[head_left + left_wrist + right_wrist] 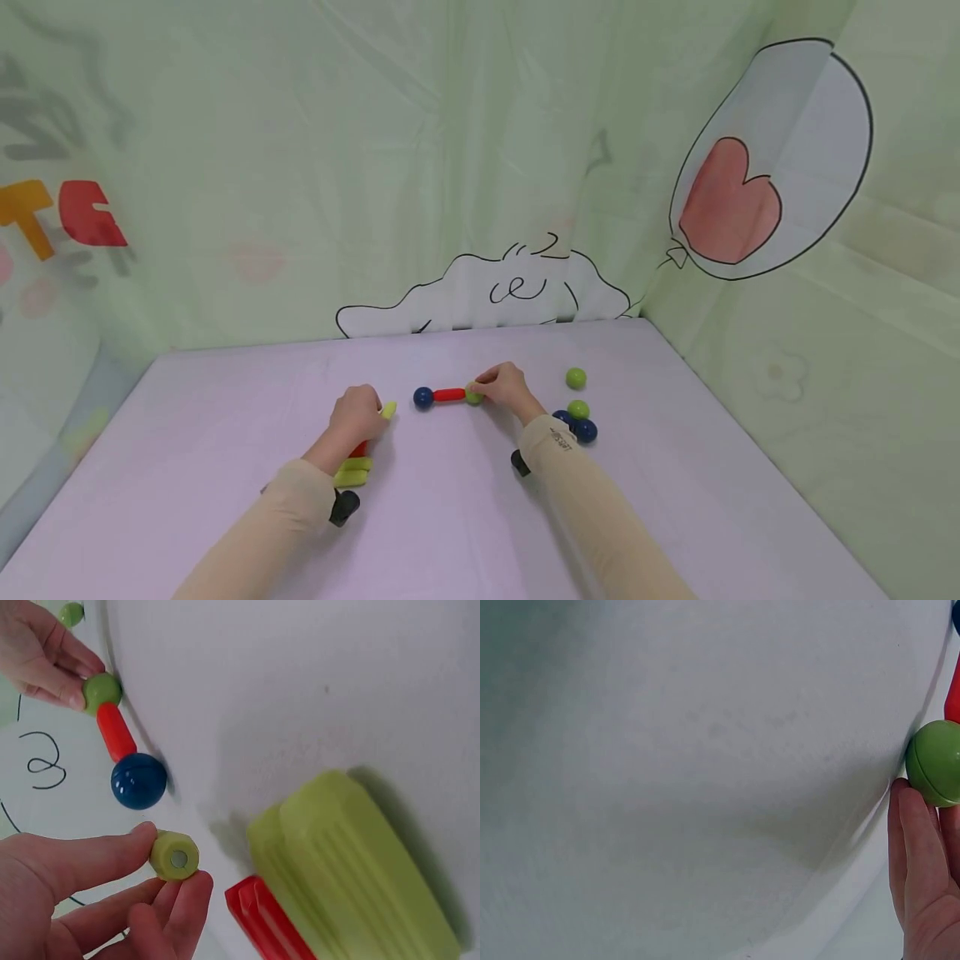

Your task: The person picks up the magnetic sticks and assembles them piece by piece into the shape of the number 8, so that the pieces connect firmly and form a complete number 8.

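Note:
My left hand (358, 414) pinches a yellow-green rod (175, 855) between thumb and fingers; a round grey spot shows on its end. At the middle of the table my right hand (507, 388) grips a green ball (474, 393). That ball sits at one end of a red rod (449, 394), with a dark blue ball (423, 398) at the other end, the three in one line. Below the left hand lie two more yellow-green rods (352, 862) side by side and a red rod (268, 919), partly hidden by the hand in the head view.
To the right of the right hand are a loose green ball (576, 378), another green ball (578, 409) and two dark blue balls (586, 431) close together. A pale cloth covers the table (442, 517). Behind it hangs a printed curtain (300, 167).

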Demonstrator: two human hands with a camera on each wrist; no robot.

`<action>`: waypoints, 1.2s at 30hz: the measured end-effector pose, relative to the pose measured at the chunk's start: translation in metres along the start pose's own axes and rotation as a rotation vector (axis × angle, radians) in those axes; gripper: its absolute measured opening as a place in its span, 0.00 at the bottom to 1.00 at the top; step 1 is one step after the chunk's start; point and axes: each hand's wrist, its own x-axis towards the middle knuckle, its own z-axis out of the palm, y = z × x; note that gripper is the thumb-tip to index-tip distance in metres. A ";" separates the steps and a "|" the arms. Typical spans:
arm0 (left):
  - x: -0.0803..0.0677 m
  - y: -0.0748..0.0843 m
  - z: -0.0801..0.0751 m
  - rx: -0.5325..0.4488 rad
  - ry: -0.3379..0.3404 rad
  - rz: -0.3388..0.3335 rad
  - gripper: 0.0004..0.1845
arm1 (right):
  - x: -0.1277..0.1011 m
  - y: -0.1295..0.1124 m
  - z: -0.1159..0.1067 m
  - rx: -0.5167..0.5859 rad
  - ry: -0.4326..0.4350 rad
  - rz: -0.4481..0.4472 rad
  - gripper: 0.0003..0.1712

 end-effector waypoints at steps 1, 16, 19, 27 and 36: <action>0.000 0.000 0.002 -0.014 -0.002 0.002 0.13 | 0.000 0.000 0.000 0.003 0.000 0.003 0.14; 0.006 0.006 0.020 -0.267 -0.106 -0.028 0.17 | 0.001 0.001 0.000 0.014 -0.001 0.003 0.14; 0.006 0.007 0.020 -0.289 -0.117 -0.049 0.17 | 0.002 0.001 0.001 0.014 -0.005 0.001 0.14; 0.012 0.011 0.026 -0.328 -0.155 -0.106 0.18 | 0.003 0.002 0.002 0.007 -0.002 0.004 0.14; 0.022 0.017 0.039 -0.366 -0.144 -0.149 0.18 | 0.003 0.002 0.002 0.024 0.001 0.012 0.13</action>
